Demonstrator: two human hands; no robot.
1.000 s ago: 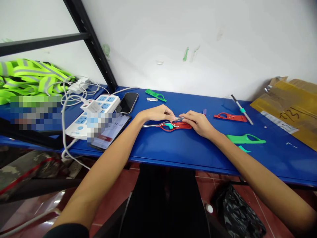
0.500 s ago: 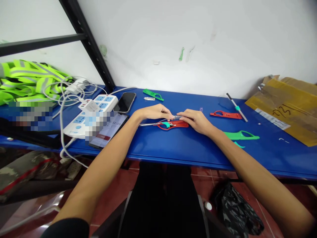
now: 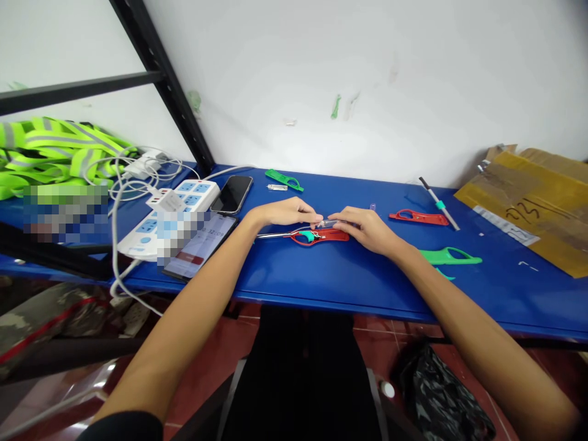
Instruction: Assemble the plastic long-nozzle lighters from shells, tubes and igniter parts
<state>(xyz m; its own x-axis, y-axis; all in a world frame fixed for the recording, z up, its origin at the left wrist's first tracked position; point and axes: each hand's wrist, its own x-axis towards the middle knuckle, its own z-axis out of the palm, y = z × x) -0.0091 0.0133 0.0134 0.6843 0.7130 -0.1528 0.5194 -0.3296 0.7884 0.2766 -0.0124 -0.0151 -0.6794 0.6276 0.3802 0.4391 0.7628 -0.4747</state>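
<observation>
A small clear plastic piece (image 3: 327, 224), which looks like a lighter's fuel tank, is held just above a red lighter handle shell (image 3: 339, 235). My right hand (image 3: 370, 228) grips its right end with closed fingers. At its left end my left hand (image 3: 291, 212) pinches with thumb and fingertips; exactly what is between them is too small to see. The red shell lies on the blue table, with a teal trigger (image 3: 307, 235) in it and a metal tube (image 3: 274, 235) stretching left. A thin wire runs along the tube toward my left fingertips.
Right of my hands lie another red shell (image 3: 420, 218), a rod with a teal trigger (image 3: 438, 203), a green shell (image 3: 452, 256) and a cardboard box (image 3: 533, 208). To the left are phones (image 3: 233, 194) and a power strip (image 3: 138, 237). Another green shell (image 3: 285, 180) lies behind.
The clear piece has shifted slightly and shows more between my hands. My right fingers have changed their hold a little. The parts on the table keep their places.
</observation>
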